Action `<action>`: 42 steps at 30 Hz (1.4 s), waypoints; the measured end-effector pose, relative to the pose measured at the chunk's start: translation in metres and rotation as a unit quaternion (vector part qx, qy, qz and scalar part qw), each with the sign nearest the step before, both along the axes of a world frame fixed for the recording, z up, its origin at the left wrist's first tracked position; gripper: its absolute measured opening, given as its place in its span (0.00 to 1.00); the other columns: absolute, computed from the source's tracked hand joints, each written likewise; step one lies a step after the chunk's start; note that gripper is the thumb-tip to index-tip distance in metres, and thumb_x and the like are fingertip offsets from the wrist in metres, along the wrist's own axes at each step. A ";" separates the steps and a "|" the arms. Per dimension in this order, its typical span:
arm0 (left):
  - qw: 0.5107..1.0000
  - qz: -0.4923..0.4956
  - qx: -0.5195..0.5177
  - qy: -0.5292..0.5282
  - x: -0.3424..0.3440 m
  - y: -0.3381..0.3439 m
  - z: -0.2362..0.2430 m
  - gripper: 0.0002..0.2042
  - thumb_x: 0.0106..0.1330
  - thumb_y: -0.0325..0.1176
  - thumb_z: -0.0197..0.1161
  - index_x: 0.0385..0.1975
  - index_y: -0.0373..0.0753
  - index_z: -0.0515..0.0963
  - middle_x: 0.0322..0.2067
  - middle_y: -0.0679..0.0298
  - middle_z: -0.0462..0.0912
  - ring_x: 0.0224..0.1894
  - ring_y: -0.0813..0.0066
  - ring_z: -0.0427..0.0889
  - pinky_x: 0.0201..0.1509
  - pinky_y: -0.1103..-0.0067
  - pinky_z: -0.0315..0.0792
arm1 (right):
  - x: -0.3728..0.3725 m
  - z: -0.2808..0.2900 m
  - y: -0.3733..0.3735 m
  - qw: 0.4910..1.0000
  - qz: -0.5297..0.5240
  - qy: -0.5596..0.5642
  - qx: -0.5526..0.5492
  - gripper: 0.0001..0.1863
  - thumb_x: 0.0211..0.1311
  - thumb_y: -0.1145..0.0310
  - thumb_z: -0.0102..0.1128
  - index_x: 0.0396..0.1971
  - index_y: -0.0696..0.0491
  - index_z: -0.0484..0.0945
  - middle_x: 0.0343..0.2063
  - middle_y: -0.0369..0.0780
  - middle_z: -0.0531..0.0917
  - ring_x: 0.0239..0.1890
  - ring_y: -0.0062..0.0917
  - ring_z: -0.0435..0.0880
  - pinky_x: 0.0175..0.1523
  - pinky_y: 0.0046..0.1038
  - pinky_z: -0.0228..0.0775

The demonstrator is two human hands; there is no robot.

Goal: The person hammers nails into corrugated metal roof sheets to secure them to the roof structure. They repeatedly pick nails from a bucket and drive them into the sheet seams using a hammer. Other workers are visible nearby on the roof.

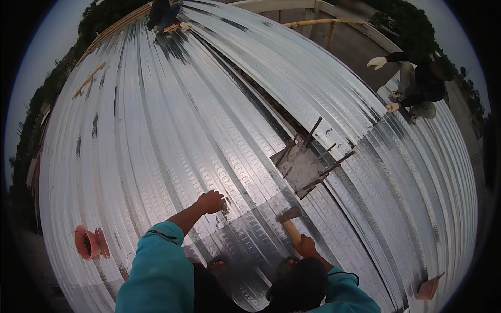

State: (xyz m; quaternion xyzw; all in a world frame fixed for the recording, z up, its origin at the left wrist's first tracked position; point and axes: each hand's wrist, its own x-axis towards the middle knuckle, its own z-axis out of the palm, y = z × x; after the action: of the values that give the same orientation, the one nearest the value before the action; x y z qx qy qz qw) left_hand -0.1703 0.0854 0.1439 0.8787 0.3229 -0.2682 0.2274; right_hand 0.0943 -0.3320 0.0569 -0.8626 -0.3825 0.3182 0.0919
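Note:
Below me lies ribbed galvanized metal decking, with my sandalled feet on it. My left hand is out over the decking, fingers curled, close to the overlapping sheet edge; what it holds, if anything, is too small to make out. My right hand grips the wooden handle of a hammer, whose dark head is beside that edge. Just beyond, a square concrete column top with several protruding rebars fills a cut-out in the decking.
Red buckets sit at left; a reddish object at lower right. A co-worker in white gloves crouches at upper right, another at the far top. A long dark gap runs between sheets. A low wall borders the back right.

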 end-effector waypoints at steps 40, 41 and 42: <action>0.952 0.196 -0.028 -0.232 -0.146 -0.267 0.641 0.08 0.64 0.33 0.62 0.39 0.41 0.86 0.44 0.53 0.87 0.43 0.52 0.87 0.46 0.65 0.81 | 0.045 0.608 -0.161 0.939 -0.234 0.239 -0.079 0.16 0.50 0.70 0.78 0.32 0.66 0.83 0.19 0.46 0.84 0.17 0.32 0.84 0.21 0.36 0.73; 0.944 0.232 -0.034 -0.233 -0.151 -0.269 0.640 0.12 0.65 0.35 0.62 0.43 0.39 0.85 0.42 0.53 0.88 0.40 0.58 0.87 0.44 0.67 0.81 | 0.044 0.640 -0.154 0.941 -0.229 0.230 -0.097 0.16 0.47 0.67 0.77 0.30 0.63 0.84 0.21 0.47 0.87 0.23 0.34 0.89 0.28 0.37 0.80; 0.936 0.256 -0.053 -0.236 -0.155 -0.273 0.639 0.16 0.65 0.37 0.61 0.48 0.36 0.84 0.41 0.54 0.88 0.36 0.63 0.87 0.43 0.69 0.81 | 0.047 0.637 -0.160 0.938 -0.236 0.233 -0.099 0.15 0.46 0.68 0.78 0.29 0.63 0.83 0.20 0.46 0.86 0.22 0.32 0.89 0.26 0.35 0.79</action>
State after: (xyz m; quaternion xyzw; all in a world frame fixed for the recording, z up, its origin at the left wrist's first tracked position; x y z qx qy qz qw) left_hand -0.3252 -0.1878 0.7832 0.7910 0.4593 -0.0029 0.4043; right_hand 0.1409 -0.4916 0.6936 -0.8347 -0.1020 0.5154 0.1651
